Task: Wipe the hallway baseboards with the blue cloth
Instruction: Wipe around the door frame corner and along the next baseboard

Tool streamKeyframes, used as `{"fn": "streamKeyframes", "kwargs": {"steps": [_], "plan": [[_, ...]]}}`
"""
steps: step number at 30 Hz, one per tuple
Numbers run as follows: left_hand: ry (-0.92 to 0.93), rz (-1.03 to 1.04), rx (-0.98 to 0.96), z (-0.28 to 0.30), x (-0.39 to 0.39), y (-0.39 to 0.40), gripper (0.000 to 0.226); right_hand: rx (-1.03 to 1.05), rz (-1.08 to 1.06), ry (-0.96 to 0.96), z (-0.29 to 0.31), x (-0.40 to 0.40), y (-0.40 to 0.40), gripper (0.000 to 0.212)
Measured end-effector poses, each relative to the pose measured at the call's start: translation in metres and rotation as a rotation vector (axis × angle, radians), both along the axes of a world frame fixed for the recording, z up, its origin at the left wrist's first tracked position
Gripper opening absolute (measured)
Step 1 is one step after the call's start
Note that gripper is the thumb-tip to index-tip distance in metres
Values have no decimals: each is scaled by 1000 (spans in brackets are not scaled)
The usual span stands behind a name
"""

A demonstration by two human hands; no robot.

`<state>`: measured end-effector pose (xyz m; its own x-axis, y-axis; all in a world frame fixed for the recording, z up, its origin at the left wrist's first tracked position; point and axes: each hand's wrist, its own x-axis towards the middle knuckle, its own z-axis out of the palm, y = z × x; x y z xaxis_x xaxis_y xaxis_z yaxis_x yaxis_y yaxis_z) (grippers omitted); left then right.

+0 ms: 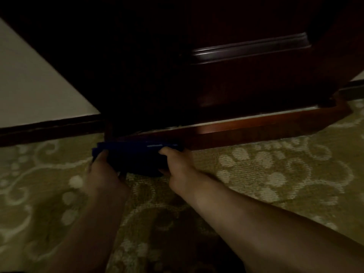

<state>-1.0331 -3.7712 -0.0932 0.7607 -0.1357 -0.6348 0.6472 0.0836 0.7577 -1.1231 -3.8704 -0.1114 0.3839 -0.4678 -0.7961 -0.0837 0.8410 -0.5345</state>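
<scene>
Dim hallway, centre frame | Your left hand (104, 170) and right hand (180, 168) grip the folded blue cloth (136, 156), fingers curled around its ends, low against the dark wood trim (256, 129) above patterned carpet (275, 174) | Progress: wiping under way; the baseboard (49, 129) at left looks yet to be wiped, though cleanliness is unreadable in this light.

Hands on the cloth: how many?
2. Left hand grips the cloth at its left end, right hand at its right end, cloth against the baseboard.
</scene>
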Motion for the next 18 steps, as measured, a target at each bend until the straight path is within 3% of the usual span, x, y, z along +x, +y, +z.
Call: {"fn": "streamKeyframes", "kwargs": {"steps": [3, 8, 12, 16, 18], "plan": [[42, -11, -19, 1, -3, 0, 37, -27, -12, 4, 0, -3, 1, 24], [73, -162, -59, -2, -43, -4, 34, -171, -250, -21, 9, -46, -22, 21], [147, -166, -100, -19, -66, -11, 45, -293, -264, -4, 10, -80, -25, 24], [296, -249, 176, -46, -88, -15, 53, -208, -165, 183, -11, -109, -12, 28], [311, -258, 334, -55, -98, -17, 68, -162, -59, 252, -18, -118, -8, 32]]}}
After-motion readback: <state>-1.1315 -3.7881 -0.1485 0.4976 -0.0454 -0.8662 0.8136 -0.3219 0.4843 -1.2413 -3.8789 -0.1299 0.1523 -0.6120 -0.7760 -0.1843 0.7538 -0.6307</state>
